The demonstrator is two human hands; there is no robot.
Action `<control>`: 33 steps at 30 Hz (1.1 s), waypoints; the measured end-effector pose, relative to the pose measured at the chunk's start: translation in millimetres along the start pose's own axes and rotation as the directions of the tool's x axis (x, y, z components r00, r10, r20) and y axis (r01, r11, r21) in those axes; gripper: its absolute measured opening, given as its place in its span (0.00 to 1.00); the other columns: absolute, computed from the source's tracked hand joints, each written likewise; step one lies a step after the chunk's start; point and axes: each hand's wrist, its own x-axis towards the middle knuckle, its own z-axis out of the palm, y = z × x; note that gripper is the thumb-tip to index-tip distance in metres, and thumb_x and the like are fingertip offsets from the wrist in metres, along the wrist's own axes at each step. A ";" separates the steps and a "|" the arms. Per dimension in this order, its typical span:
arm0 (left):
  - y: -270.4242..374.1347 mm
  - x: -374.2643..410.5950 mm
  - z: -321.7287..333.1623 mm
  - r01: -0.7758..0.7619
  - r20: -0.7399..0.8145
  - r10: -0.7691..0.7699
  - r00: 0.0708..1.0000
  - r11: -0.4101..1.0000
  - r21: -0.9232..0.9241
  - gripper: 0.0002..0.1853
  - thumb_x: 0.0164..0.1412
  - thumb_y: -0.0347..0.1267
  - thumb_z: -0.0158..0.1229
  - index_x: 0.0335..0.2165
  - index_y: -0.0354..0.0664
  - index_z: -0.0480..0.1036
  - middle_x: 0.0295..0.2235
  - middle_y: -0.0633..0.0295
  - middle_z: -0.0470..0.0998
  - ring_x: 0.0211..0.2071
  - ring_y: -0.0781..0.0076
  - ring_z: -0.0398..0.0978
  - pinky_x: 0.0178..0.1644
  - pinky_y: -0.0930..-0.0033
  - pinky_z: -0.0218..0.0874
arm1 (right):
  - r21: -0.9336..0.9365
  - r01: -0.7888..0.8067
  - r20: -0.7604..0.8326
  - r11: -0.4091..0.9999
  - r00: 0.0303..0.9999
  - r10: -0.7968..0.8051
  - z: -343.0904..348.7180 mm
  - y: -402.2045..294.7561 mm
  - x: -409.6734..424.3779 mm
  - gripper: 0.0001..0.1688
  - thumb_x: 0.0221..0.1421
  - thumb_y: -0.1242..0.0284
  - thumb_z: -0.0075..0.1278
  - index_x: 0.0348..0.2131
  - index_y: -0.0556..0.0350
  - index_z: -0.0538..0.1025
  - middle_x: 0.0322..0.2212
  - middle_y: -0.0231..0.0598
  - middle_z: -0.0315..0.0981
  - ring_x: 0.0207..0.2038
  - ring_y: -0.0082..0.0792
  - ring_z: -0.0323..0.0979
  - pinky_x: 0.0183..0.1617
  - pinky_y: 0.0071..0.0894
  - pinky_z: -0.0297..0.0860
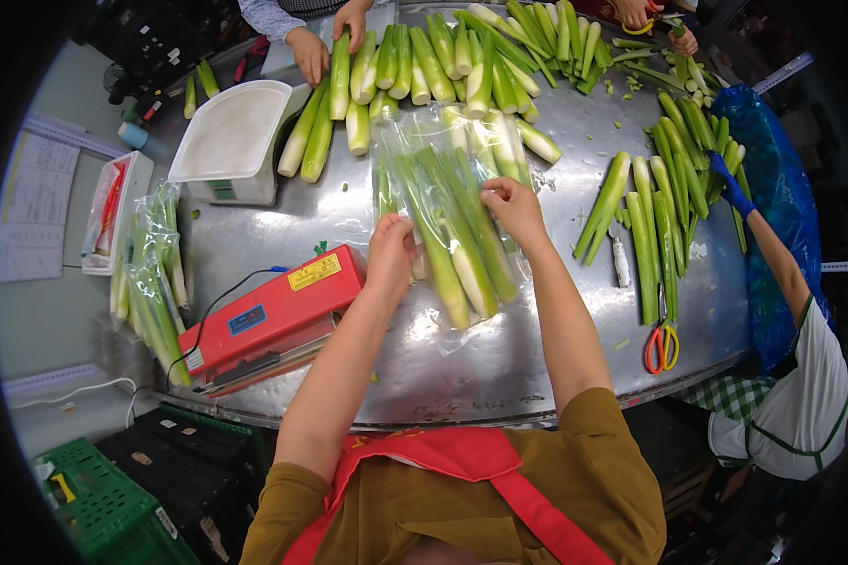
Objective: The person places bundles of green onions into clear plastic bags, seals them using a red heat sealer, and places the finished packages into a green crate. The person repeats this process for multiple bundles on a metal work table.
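Observation:
A clear plastic bag (pixel 434 205) with several green-and-white vegetable stalks (pixel 459 240) in it lies before me on the metal table (pixel 311 229). My left hand (pixel 392 251) pinches the bag's left edge between thumb and fingers. On the opposite side, my right hand (pixel 514 208) grips the film near the right edge. The stalks' pale, thick ends point towards me. Other filled clear bags appear to lie beneath or just behind this one; glare on the film blurs where each ends.
Left are a red bag sealer (pixel 272 311), a white scale (pixel 230 134) and bagged stalks (pixel 152 282). Loose stalks (pixel 431 60) line the far side. Scissors (pixel 661 346) and a knife (pixel 620 261) lie right. Co-workers' hands (pixel 307 53), a gloved hand (pixel 731 187) and hands with scissors (pixel 639 18) reach in.

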 end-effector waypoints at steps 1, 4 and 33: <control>2.3 -5.5 4.2 0.004 0.021 -0.003 1.000 1.000 -0.022 0.02 0.56 0.28 0.47 0.29 0.48 0.62 0.24 0.72 0.62 0.25 0.81 0.60 0.36 0.70 0.62 | 0.044 -0.045 0.027 0.998 0.999 0.044 -0.7 0.3 0.6 0.17 0.46 0.69 0.56 0.39 0.54 0.76 0.23 0.36 0.74 0.27 0.31 0.72 0.34 0.30 0.68; 8.5 -21.8 12.4 0.006 0.112 0.004 0.994 0.996 -0.091 0.02 0.56 0.28 0.45 0.29 0.48 0.61 0.26 0.71 0.61 0.28 0.80 0.61 0.42 0.64 0.62 | 0.010 0.115 -0.240 0.993 0.965 -0.109 -0.5 -0.4 -4.4 0.19 0.47 0.68 0.56 0.40 0.55 0.75 0.23 0.34 0.73 0.27 0.29 0.71 0.33 0.28 0.67; 12.8 -206.9 -74.6 -0.341 0.453 0.296 0.841 0.940 0.019 0.06 0.56 0.25 0.54 0.33 0.44 0.66 0.36 0.68 0.72 0.40 0.81 0.67 0.47 0.74 0.56 | 0.772 0.243 -0.101 0.588 0.959 -0.264 -39.1 -27.1 -285.2 0.14 0.59 0.69 0.47 0.42 0.57 0.71 0.43 0.38 0.70 0.47 0.31 0.67 0.55 0.38 0.60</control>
